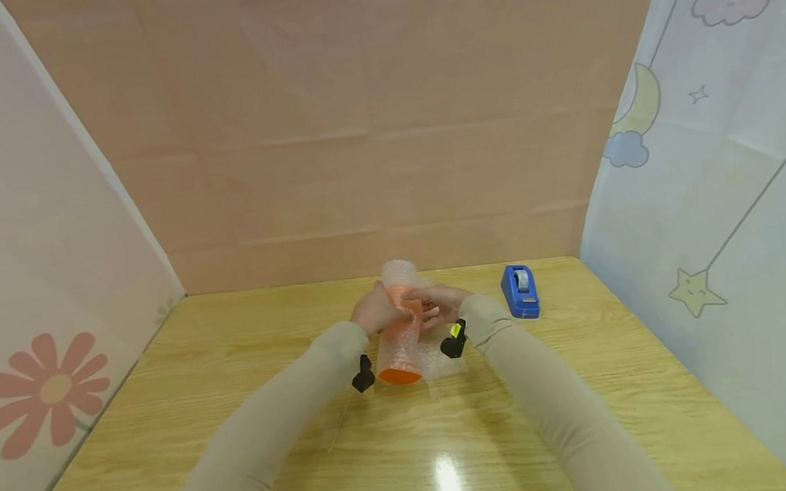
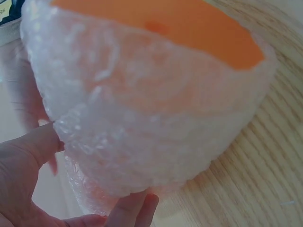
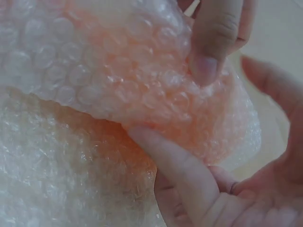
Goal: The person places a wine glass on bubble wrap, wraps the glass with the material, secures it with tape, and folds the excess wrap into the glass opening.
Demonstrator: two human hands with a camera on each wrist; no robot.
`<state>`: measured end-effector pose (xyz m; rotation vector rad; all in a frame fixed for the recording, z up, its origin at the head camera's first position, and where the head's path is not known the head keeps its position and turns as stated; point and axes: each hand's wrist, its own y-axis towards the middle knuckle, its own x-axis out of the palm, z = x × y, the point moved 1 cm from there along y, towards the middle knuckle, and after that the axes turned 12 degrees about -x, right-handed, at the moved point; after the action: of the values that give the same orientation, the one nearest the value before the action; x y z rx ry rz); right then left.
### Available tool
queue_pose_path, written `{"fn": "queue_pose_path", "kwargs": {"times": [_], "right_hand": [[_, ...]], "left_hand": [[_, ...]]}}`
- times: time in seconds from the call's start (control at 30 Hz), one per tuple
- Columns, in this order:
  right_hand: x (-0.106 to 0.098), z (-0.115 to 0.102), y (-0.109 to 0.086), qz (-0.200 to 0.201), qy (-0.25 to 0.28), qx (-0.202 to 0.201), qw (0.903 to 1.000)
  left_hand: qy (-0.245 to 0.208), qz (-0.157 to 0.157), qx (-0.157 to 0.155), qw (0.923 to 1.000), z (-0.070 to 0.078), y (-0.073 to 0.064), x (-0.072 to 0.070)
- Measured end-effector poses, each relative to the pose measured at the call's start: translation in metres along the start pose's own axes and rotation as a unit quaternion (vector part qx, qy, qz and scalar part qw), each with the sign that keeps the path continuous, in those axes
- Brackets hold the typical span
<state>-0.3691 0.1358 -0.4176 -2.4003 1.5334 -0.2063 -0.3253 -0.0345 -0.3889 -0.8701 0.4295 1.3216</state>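
Directly between two sets of fingers: a bubble-wrapped cylinder (image 1: 397, 350). Gripped from its left by the left fingers (image 2: 128, 208), curled around it with thumb against the wrap. No grip from the right fingers (image 3: 177, 163): just a straight index finger touching the wrap's edge (image 3: 87, 109), with thumb spread apart. Nearer overall by fuller contact: left, though touching on both sides.

Long axis running away from the person, across the gap between left and right fingers. Orange end (image 1: 400, 376) on the person's side of the fingers; far end beyond them, toward the wall (image 1: 364, 152). Cannot tell between resting on the surface (image 1: 253, 344) and slightly lifted.

Loose wrap (image 1: 444, 366) just below the right fingers, toward the person. Farther right of them, well apart: a blue tape dispenser (image 1: 520, 291). Broad room left of the left fingers; tighter past the fingertips, with the wall behind.
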Motion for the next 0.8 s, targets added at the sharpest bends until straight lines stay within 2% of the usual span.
{"fn": "queue_pose_path", "kwargs": {"times": [0.17,0.3,0.43,0.57,0.67,0.8], "right_hand": [[0.008,-0.006,-0.002,0.014,-0.041,0.001,0.9990],[0.012,-0.010,-0.005,0.021,-0.047,0.009,0.9987],[0.012,-0.010,-0.004,0.027,-0.043,0.019,0.9985],[0.011,-0.009,-0.003,0.029,-0.031,0.028,0.9987],[0.010,-0.009,-0.002,0.024,-0.032,0.032,0.9987],[0.009,-0.012,-0.001,0.016,-0.033,0.035,0.9987]], "left_hand": [[-0.010,-0.012,0.008,0.9998,-0.004,0.003,-0.001],[-0.059,-0.061,0.019,0.9962,-0.013,0.007,-0.006],[-0.156,-0.129,-0.011,0.9792,-0.022,0.013,-0.013],[-0.203,-0.166,-0.043,0.9640,-0.030,0.020,-0.014],[-0.195,-0.170,-0.044,0.9649,-0.033,0.022,-0.012],[-0.173,-0.159,-0.032,0.9715,-0.034,0.024,-0.011]]}}
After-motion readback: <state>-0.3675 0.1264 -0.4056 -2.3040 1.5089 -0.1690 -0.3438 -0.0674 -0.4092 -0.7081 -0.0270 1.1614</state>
